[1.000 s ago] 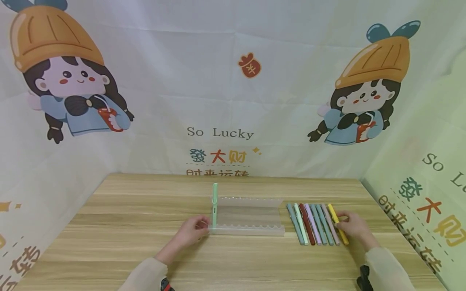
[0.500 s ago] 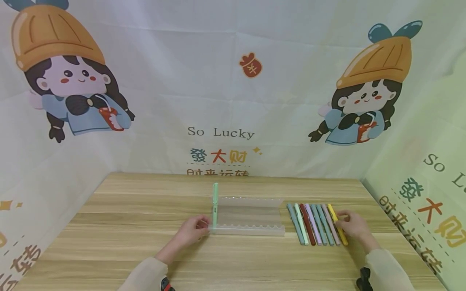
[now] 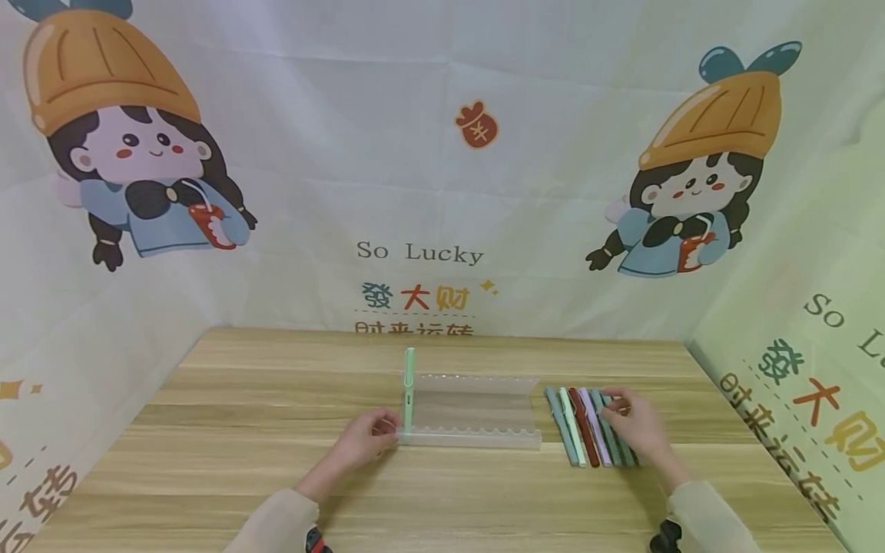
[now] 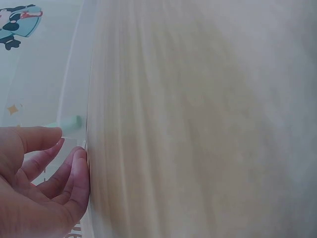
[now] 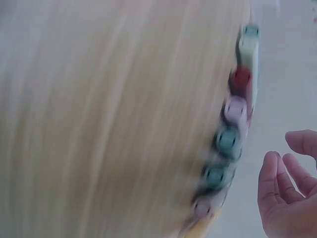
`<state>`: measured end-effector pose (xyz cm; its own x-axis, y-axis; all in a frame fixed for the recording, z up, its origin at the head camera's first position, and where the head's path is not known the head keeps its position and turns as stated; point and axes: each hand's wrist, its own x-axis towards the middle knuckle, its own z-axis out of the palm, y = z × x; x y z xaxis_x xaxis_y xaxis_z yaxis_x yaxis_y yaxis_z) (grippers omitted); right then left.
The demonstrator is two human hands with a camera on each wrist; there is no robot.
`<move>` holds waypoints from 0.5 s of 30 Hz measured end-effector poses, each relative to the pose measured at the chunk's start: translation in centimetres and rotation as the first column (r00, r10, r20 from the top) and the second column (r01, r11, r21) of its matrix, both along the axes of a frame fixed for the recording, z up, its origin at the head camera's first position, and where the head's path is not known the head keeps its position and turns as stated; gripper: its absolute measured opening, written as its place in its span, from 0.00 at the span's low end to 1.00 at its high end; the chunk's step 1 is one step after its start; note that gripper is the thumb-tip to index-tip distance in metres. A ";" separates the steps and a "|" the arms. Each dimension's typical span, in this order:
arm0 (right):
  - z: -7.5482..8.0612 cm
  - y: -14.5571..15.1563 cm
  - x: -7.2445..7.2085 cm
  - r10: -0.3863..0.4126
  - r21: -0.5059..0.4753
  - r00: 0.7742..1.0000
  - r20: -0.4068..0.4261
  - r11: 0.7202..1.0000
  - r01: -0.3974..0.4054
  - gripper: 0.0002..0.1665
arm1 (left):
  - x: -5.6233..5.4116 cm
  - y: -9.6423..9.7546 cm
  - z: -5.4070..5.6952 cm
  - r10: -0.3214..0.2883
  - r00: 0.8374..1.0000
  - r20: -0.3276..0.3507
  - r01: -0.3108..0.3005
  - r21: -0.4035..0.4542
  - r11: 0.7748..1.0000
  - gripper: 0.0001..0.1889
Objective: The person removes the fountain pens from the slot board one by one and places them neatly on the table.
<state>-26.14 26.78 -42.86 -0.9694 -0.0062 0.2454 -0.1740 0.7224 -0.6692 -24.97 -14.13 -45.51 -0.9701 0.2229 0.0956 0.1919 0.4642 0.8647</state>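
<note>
A clear pen rack [image 3: 470,439] with notched edges stands mid-table, and one light green pen [image 3: 409,392] lies across its left end. My left hand [image 3: 366,438] holds the rack's near left corner between thumb and curled fingers. To the right, several capped pens lie side by side, among them a dark red pen [image 3: 584,426] and a lilac pen [image 3: 597,434]. Over the right part of this row is my right hand [image 3: 636,422], thumb and fingers apart and holding nothing. It hides the yellow pen [image 5: 198,229] in the head view; the right wrist view shows part of it.
The wood-grain table [image 3: 276,399] carries the rack and the pen row, with a narrow gap between them. A printed cloth [image 3: 311,192] hangs behind the table and along its sides.
My right hand has left the yellow pen at the row's right end and moved left over the pens. The left hand, the rack and the light green pen stay put.
</note>
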 end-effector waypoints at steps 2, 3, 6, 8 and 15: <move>-0.1 -0.8 -0.1 0.013 -0.020 1.000 0.004 1.000 -0.013 0.19 | 0.0 0.0 0.0 0.004 1.000 0.003 -0.004 -0.002 1.000 0.06; -0.1 -1.2 -0.1 0.018 -0.024 1.000 0.008 1.000 -0.018 0.19 | 0.0 0.0 0.0 0.005 1.000 0.000 -0.005 -0.004 1.000 0.06; -0.3 -2.3 -0.2 0.036 -0.048 0.999 0.003 0.998 -0.036 0.18 | 0.0 0.0 0.0 0.005 1.000 -0.005 -0.005 -0.003 1.000 0.06; -0.5 -2.9 -0.2 0.059 -0.072 0.998 -0.005 0.996 -0.059 0.17 | 0.0 0.0 0.0 0.002 1.000 -0.006 -0.002 0.003 1.000 0.06; -1.1 -4.8 -0.1 0.083 -0.077 0.996 0.019 0.994 -0.082 0.15 | 0.0 0.0 0.0 -0.005 1.000 -0.018 0.005 0.011 1.000 0.06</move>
<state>-26.25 22.02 -43.95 -0.9716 -0.0684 0.2265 -0.2152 0.6533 -0.7259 -24.99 -14.16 -45.55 -0.9671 0.2267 0.1152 0.2095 0.4533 0.8664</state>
